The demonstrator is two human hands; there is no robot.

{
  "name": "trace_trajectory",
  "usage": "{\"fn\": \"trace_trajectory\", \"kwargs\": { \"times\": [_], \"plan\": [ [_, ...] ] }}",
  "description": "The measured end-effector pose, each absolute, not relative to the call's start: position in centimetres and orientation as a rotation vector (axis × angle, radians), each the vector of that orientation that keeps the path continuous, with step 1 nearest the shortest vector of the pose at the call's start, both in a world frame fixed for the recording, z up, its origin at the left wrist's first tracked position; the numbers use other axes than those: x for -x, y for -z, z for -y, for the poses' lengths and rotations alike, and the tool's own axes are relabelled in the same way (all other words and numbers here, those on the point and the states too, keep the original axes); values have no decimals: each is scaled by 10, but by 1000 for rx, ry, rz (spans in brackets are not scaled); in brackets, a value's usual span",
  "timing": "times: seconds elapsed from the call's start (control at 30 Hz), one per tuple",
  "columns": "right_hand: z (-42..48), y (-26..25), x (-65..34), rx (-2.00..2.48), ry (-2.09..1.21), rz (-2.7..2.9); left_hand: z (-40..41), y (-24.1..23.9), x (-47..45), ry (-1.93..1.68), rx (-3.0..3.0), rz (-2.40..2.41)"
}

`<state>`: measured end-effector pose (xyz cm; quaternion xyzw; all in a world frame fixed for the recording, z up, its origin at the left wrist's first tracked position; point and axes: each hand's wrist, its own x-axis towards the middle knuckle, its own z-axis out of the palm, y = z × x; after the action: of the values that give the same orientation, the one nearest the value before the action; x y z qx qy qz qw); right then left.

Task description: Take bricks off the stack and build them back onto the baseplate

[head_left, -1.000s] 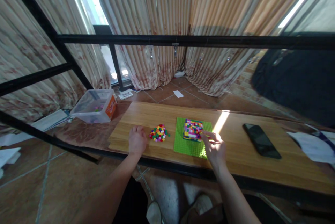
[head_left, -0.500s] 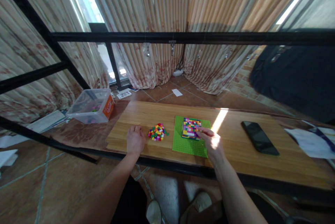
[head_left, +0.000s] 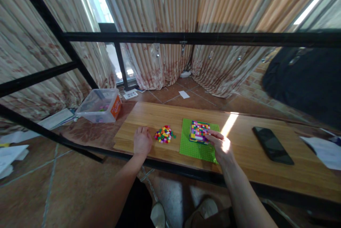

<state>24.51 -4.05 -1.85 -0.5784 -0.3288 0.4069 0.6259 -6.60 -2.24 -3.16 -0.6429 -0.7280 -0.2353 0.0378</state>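
Note:
On a green studded baseplate (head_left: 199, 152) stands a low block built of many small coloured building bricks (head_left: 200, 130). My right hand (head_left: 222, 146) reaches in from the right, thumb and fingertips pinched at the block's right edge on what looks like a small brick, mostly covered by the fingers. To the left lies a loose pile of small coloured bricks (head_left: 164, 134). Just left of that pile my left hand (head_left: 142, 142) rests on the wooden table with its fingers curled in. Whatever those fingers may hold is hidden.
A black phone (head_left: 273, 145) lies on the table (head_left: 239, 164) at the right, with white papers (head_left: 323, 151) beyond it. At the far left is a clear plastic box (head_left: 97, 109) holding a few bricks. A black metal bar (head_left: 160, 37) crosses in front of the curtains.
The whole view has shifted slightly, so everything appears further right. My right fingertips stay at the block's right edge, and my left hand keeps its place beside the pile.

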Motion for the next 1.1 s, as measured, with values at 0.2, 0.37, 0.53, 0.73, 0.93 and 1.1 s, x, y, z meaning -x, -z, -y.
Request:
{"fn": "trace_trajectory", "kwargs": {
  "times": [0.2,0.37,0.53,0.73,0.93,1.1],
  "plan": [
    [38,21,-243,1282,-984,691,23,33,66,704,1979,2222],
    [36,23,-248,1314,-1004,708,26,28,64,686,1973,2269],
    [52,15,-238,1427,-689,910,27,28,63,699,1992,2303],
    [82,2,-175,1422,-440,1529,28,28,62,730,1989,2316],
    [72,18,-128,1397,-473,1893,29,26,62,721,1991,2336],
    [57,26,-120,1463,-364,2049,29,28,61,716,1978,2339]
  ]
}}
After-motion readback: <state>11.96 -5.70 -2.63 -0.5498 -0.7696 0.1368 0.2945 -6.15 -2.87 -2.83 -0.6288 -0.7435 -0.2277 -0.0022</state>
